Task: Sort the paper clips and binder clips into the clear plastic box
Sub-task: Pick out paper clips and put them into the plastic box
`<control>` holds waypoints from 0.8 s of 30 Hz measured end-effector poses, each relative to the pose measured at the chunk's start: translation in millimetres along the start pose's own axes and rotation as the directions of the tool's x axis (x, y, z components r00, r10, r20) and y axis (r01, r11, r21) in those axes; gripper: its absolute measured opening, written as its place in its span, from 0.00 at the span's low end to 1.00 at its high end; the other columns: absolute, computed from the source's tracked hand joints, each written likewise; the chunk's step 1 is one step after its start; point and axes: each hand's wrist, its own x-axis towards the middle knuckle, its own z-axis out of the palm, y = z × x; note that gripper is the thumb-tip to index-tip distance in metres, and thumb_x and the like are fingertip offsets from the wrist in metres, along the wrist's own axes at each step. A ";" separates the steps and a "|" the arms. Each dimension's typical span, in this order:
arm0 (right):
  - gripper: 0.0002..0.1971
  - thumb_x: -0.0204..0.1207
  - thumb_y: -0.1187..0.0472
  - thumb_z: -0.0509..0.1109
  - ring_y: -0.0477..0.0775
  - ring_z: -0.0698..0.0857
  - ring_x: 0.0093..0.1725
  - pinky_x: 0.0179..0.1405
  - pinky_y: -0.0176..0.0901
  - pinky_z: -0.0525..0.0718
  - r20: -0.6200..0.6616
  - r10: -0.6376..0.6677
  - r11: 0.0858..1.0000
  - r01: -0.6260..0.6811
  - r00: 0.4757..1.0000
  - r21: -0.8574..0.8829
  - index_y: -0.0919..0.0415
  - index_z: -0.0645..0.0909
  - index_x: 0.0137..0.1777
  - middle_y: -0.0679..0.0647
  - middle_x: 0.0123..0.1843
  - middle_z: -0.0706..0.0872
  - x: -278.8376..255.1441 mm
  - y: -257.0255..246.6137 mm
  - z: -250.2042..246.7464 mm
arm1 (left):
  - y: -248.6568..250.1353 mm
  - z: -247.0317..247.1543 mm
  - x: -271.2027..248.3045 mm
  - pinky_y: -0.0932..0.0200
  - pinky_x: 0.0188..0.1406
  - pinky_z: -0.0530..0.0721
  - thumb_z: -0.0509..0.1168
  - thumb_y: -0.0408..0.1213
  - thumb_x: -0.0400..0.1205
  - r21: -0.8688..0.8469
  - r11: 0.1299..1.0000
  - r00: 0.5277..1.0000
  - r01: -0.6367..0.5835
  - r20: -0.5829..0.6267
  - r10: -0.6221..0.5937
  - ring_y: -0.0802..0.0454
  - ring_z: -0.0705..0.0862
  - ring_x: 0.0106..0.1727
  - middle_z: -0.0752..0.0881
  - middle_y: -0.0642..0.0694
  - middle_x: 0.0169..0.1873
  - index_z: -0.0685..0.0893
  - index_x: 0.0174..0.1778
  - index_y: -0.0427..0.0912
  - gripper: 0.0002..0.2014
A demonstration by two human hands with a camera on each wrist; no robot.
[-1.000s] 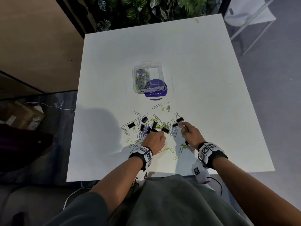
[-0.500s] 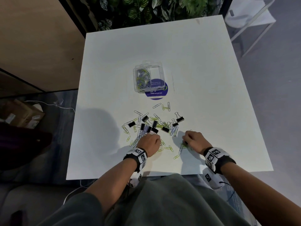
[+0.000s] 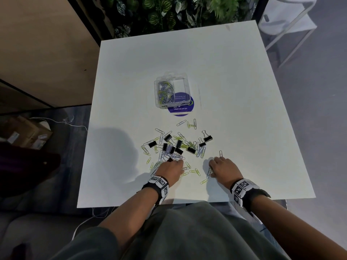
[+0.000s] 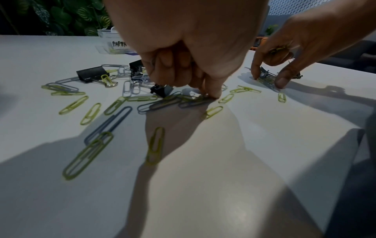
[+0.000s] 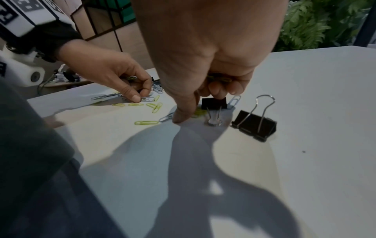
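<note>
A clear plastic box (image 3: pixel 186 85) with grey and yellow-green paper clips in its left compartment stands mid-table. Nearer me lies a loose pile of paper clips (image 3: pixel 189 145) mixed with black binder clips (image 3: pixel 207 138). My left hand (image 3: pixel 177 162) sits at the pile's near edge, fingers curled, thumb and forefinger pinching a grey paper clip (image 5: pixel 147 99) on the table. My right hand (image 3: pixel 214 165) hovers right of it with yellow-green clips (image 5: pixel 219 79) tucked in its curled fingers and its thumb tip on the tabletop. A binder clip (image 5: pixel 254 125) lies just right of that hand.
The white table (image 3: pixel 234 91) ends close to my body. A round purple sticker (image 3: pixel 181 110) lies partly under the box. Plants (image 3: pixel 169 14) line the far edge, a white frame (image 3: pixel 287 25) stands back right, and cardboard boxes (image 3: pixel 24 134) sit on the floor at left.
Both hands have drawn back toward me from the middle of the pile. The right hand left the binder clips at the pile's right side and came down nearer the front.
</note>
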 end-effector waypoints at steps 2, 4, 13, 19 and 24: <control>0.18 0.52 0.57 0.86 0.56 0.83 0.32 0.26 0.44 0.76 -0.025 -0.010 0.999 0.009 1.000 -0.032 0.59 0.81 0.36 0.54 0.33 0.83 -1.5 -0.8 4.8 | 4.1 -1.6 0.1 0.51 0.32 0.76 0.57 0.37 0.86 0.043 0.999 1.000 -0.004 0.030 0.003 0.38 0.85 0.42 0.87 0.39 0.46 0.74 0.55 0.37 0.08; 0.19 0.46 0.60 0.88 0.56 0.82 0.28 0.22 0.41 0.75 -0.043 -0.024 1.000 0.024 0.999 -0.001 0.59 0.80 0.30 0.54 0.29 0.82 -1.6 -0.3 8.1 | 8.7 -4.3 0.1 0.52 0.32 0.73 0.57 0.32 0.83 0.064 0.998 0.999 0.005 0.050 -0.008 0.38 0.85 0.44 0.86 0.38 0.48 0.73 0.58 0.36 0.09; 0.05 0.77 0.69 0.65 0.59 0.74 0.37 0.37 0.49 0.74 -0.293 0.037 0.925 0.079 0.955 0.371 0.62 0.71 0.42 0.57 0.40 0.75 -6.0 5.1 4.6 | 6.5 -14.2 -3.3 0.54 0.31 0.74 0.52 0.36 0.83 -0.224 0.975 0.991 -0.011 -0.129 -0.018 0.43 0.77 0.35 0.81 0.40 0.38 0.73 0.47 0.39 0.07; 0.07 0.83 0.65 0.52 0.55 0.71 0.33 0.34 0.50 0.76 -0.107 0.236 0.636 -0.071 0.966 0.768 0.58 0.61 0.43 0.57 0.37 0.76 5.7 7.4 -6.5 | 3.1 -14.1 6.7 0.55 0.29 0.60 0.52 0.32 0.82 -0.740 0.662 0.978 0.121 -0.024 -0.206 0.51 0.61 0.25 0.62 0.50 0.21 0.60 0.25 0.45 0.18; 0.11 0.85 0.65 0.53 0.54 0.67 0.31 0.31 0.48 0.70 0.090 0.385 0.084 -0.132 0.918 0.988 0.58 0.61 0.40 0.58 0.34 0.71 14.5 0.8 -16.6 | 6.0 -17.4 8.9 0.56 0.27 0.65 0.57 0.33 0.78 -0.810 0.563 0.970 0.161 0.024 -0.244 0.51 0.68 0.25 0.70 0.43 0.22 0.68 0.25 0.39 0.15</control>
